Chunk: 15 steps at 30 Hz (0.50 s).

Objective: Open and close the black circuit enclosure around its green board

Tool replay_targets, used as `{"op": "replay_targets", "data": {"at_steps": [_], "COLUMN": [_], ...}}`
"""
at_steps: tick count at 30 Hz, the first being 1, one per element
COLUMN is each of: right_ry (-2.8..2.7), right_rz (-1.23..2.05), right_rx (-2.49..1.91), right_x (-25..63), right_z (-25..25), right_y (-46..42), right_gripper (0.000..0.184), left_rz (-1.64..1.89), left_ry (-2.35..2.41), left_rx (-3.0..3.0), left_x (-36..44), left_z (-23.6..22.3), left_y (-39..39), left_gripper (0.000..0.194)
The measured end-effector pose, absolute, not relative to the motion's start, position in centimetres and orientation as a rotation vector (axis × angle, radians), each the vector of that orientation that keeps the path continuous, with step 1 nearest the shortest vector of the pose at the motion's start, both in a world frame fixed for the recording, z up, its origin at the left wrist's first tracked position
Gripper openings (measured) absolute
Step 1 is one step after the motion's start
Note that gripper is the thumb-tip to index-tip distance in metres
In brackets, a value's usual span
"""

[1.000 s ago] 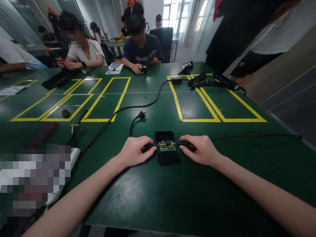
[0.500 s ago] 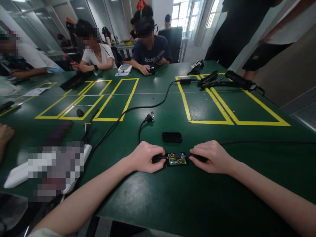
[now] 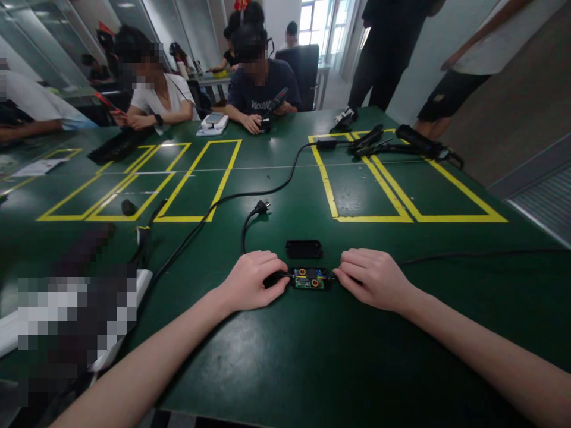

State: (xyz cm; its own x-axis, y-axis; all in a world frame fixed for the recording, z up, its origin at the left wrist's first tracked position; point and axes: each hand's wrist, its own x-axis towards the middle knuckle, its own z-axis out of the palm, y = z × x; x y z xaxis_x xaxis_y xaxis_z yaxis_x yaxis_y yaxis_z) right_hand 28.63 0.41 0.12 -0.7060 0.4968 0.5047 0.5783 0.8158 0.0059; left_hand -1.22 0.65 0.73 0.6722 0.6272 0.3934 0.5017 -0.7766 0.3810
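A small black case with a green circuit board (image 3: 309, 278) lies in front of me, its coils and coloured wires exposed. Just behind it rests a separate black cover (image 3: 304, 249), hollow side up. My left hand (image 3: 259, 280) pinches the black cable at the case's left end. On the right end, my right hand (image 3: 375, 279) has its fingers closed around the cable there, which they mostly hide. From behind my left hand a cable curves up to a black plug (image 3: 261, 207) with metal pins.
Yellow tape rectangles (image 3: 375, 219) mark the green table (image 3: 250, 368). A long black cable (image 3: 254, 194) crosses to an inline box (image 3: 326, 144) near black tools (image 3: 410, 142). White items, partly blurred, lie at left. Co-workers sit across; two people stand at right.
The whole view has shifted slightly, moving the scene left. My right hand's fingers have come down more over the cable at the case's right end; the left hand keeps its pinch.
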Motion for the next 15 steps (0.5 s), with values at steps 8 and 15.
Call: {"op": "replay_targets", "data": {"at_steps": [8,15], "right_ry": [-2.479,-2.469], "right_rz": [-0.107,0.023], "right_rx": [-0.843,-0.964], "right_x": [28.56,28.63], "right_z": [-0.16,-0.22], "right_y": [0.35,0.39], "right_gripper": [0.025,0.011], "left_rz": [0.759,0.662], "left_ry": [0.839,0.872], "left_rx": [2.614,2.586], "left_x": [-1.37,-1.31], "left_z": [0.79,1.06], "left_y": [0.6,0.29], "left_gripper": [0.018,0.023]}}
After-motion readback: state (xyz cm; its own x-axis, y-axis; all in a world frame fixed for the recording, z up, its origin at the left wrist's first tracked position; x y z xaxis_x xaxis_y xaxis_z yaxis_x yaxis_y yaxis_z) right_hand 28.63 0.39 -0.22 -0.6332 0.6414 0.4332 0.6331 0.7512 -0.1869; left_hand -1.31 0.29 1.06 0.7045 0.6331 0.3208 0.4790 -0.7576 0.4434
